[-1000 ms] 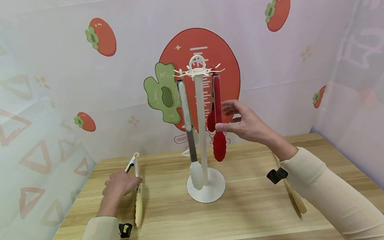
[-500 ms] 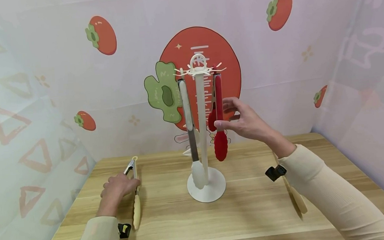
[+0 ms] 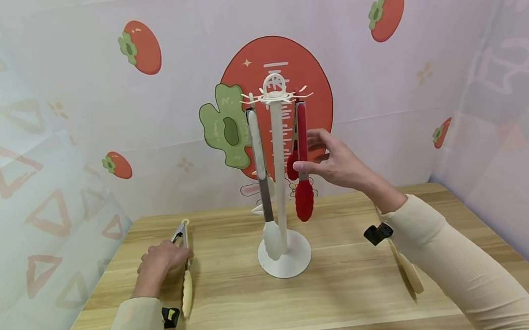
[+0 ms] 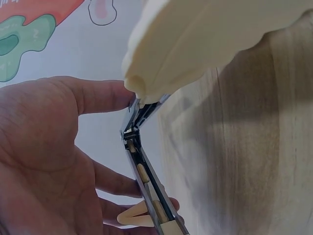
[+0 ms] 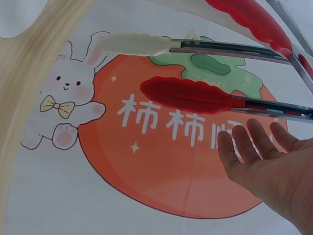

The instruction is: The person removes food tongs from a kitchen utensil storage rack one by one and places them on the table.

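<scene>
At the left, my left hand [image 3: 163,257] grips metal tongs with cream tips [image 3: 187,293] low over the table. In the left wrist view, the thumb presses one arm of the tongs and fingers curl round the other; the tongs' arms [image 4: 149,176] stand spread. My right hand [image 3: 339,163] is beside red tongs [image 3: 304,200] hanging from a white stand [image 3: 280,184]. Its thumb crosses in front of their near arm; whether it touches is unclear. In the right wrist view, its fingers [image 5: 247,142] are extended, apart from the red tip [image 5: 186,94].
White-tipped tongs [image 3: 273,240] hang on the stand's left side. The stand's round base [image 3: 299,261] rests mid-table. A cream-coloured utensil [image 3: 409,274], partly hidden by the right forearm, lies at the right. A printed cloth backdrop [image 3: 188,114] rises behind the wooden table [image 3: 237,308].
The cream-tipped tongs have shifted slightly left and toward the front in my left hand. My right hand has risen slightly, its thumb moving a little up the red tongs.
</scene>
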`<state>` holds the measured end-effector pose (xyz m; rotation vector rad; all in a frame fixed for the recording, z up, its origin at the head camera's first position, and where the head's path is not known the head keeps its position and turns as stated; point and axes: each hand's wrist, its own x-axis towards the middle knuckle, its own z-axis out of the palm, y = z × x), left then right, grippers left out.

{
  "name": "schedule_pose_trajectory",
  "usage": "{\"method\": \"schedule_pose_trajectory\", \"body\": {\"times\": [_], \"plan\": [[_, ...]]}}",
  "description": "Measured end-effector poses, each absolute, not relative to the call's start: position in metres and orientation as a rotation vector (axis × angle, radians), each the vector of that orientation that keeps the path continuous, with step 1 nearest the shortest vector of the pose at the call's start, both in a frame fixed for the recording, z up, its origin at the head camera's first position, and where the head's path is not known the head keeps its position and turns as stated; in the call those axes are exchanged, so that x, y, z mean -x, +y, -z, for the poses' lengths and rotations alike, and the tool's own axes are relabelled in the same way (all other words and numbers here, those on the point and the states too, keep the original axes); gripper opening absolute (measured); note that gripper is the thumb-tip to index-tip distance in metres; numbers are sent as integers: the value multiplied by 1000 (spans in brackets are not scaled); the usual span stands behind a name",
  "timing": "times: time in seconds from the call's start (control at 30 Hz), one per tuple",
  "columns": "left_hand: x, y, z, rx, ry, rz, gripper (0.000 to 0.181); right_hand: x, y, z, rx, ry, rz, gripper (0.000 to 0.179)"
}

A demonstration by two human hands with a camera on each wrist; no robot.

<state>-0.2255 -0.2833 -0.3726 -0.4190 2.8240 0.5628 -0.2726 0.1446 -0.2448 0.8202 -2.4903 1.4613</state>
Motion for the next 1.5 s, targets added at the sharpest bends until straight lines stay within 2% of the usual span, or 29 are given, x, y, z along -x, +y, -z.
{"method": "schedule_pose_trajectory", "body": {"times": [0.3, 1.0, 1.5], "plan": [[225, -284, 374, 424, 2809, -583, 57, 272, 143, 239, -797, -2508, -1480, 75], [221, -287, 382, 396, 2809, -530, 45, 277, 137, 235, -839, -2475, -1489, 67], [221, -287, 383, 397, 2797, -519, 44, 278, 135, 231, -842, -2465, -1498, 63]]}}
